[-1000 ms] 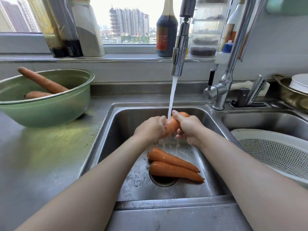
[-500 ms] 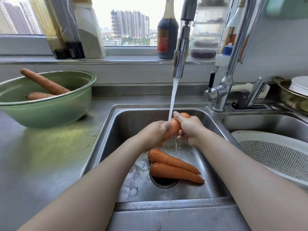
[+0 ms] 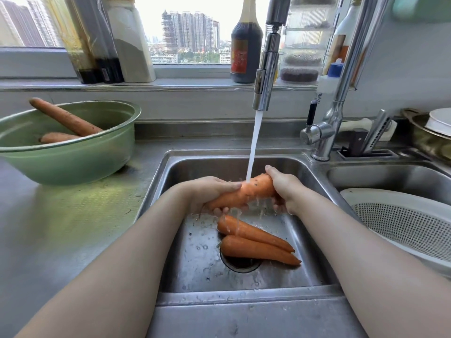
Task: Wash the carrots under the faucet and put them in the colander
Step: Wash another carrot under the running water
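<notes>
I hold one thick orange carrot point(image 3: 246, 192) crosswise under the running faucet point(image 3: 266, 76). My left hand point(image 3: 210, 193) grips its thin end and my right hand point(image 3: 284, 189) grips its thick end. The water stream lands on the carrot's middle. Two more wet carrots point(image 3: 253, 242) lie on the sink point(image 3: 185, 269) floor, partly over the drain. A white colander point(image 3: 400, 225) sits in the right basin, with no carrot visible in it. A green bowl point(image 3: 73, 157) on the left counter holds two unwashed carrots point(image 3: 66, 121).
The faucet base and lever point(image 3: 324, 132) stand behind the sink's right corner beside a knife holder point(image 3: 366, 145). Bottles and jars point(image 3: 246, 45) line the window sill. A metal pot with a white dish point(image 3: 432, 132) stands at far right.
My hands have slid apart along the carrot, so much more of its middle now shows under the stream. The carrot has turned to lie more level.
</notes>
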`<state>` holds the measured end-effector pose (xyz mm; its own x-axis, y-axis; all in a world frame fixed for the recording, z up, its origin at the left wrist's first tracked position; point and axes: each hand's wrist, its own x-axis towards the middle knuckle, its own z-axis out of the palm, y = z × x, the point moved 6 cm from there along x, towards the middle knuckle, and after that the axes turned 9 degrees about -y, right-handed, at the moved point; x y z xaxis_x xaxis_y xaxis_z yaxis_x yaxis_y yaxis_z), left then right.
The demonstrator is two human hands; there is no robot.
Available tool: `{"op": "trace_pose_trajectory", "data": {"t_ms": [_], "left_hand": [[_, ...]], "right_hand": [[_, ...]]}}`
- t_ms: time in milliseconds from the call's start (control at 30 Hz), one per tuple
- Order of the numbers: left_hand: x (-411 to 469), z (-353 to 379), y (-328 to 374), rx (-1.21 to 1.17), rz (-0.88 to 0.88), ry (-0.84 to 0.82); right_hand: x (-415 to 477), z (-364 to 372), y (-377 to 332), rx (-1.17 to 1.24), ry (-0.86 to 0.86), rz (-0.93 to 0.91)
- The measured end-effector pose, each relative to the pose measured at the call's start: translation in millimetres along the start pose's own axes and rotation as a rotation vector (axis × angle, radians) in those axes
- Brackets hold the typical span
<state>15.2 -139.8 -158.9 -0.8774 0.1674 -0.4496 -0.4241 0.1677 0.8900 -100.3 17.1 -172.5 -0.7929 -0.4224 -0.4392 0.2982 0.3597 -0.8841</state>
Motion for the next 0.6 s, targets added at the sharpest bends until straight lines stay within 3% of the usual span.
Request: {"op": "trace_pose_trajectory", "data": {"t_ms": [100,200,267,367,433,533,600], "left_hand": [[2,-1,-6,-0.004,-0.054,-0.044],[4,2,-9,-0.016,-0.098,-0.092],[6,6,-6,-0.113,-0.087,-0.089],[6,9,-4,-0.304,-0.060,-0.060],[3,8,-2,-0.466,-0.028,-0.021],[-1,8,11,-0.750,0.137,0.039],[0,11,16,-0.739,0.235,0.097]], "right_hand": [[5,-9,4,-0.345,0.046,0.005],[-1,-4,-15,-0.788,0.098,-0.219],[-18,12,-30,-0.928,0.011,-0.358],[-40,30,-40,-1.094,-0.039,-0.406],[-42,27,-41,-1.073,0.029,-0.375],[-29,11,-25,-0.803,0.078,-0.201],[-21,5,-12,-0.650,0.037,-0.090]]}}
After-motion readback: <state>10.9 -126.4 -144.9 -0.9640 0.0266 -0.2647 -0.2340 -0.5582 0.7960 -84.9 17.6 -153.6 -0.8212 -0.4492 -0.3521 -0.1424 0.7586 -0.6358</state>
